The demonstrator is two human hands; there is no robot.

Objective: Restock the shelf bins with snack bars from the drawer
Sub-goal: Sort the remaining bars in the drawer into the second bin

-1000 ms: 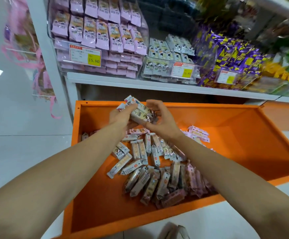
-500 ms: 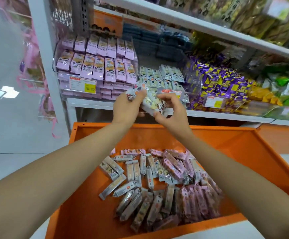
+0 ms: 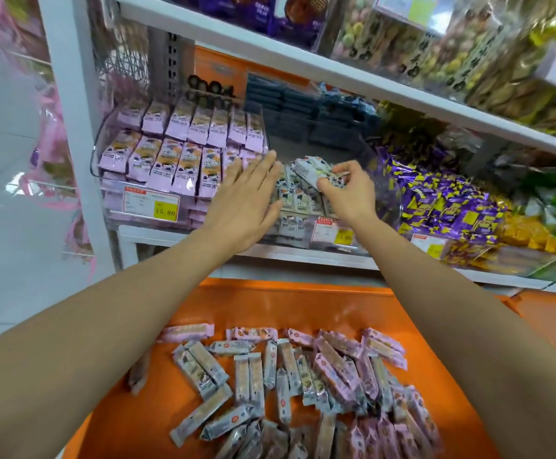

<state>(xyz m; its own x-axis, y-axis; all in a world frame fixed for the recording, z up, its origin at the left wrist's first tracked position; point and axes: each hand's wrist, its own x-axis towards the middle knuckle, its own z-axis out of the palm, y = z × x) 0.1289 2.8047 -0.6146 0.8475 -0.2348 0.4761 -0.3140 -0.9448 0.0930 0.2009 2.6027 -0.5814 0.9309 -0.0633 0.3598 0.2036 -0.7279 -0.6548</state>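
The right hand (image 3: 346, 190) is clenched round a small handful of white-wrapped snack bars (image 3: 313, 169), held just over the middle clear bin (image 3: 291, 239) on the shelf (image 3: 319, 255). That bin already has the same white bars standing in rows, and a price tag on its front wall.

The left hand (image 3: 246, 200) is released and grasps nothing. Its fingers are straight and slightly spread, palm down, at the seam between the middle bin and the pink-packet bin (image 3: 170, 160) to the left. I cannot tell whether it touches either one.

Nearer, below the shelf, the orange drawer (image 3: 303, 304) stands pulled out. A loose heap of snack bars (image 3: 286, 385) lies on its floor, with grey-white wrappers toward the left and pink ones toward the right, many overlapping.

The pink-packet bin is packed in upright rows and carries a yellow price label (image 3: 152, 205) on its front. To the right of the middle bin sits a pile of purple-and-yellow wrapped sweets (image 3: 442, 202). Dark packets (image 3: 303, 114) are stacked at the far back of the shelf.
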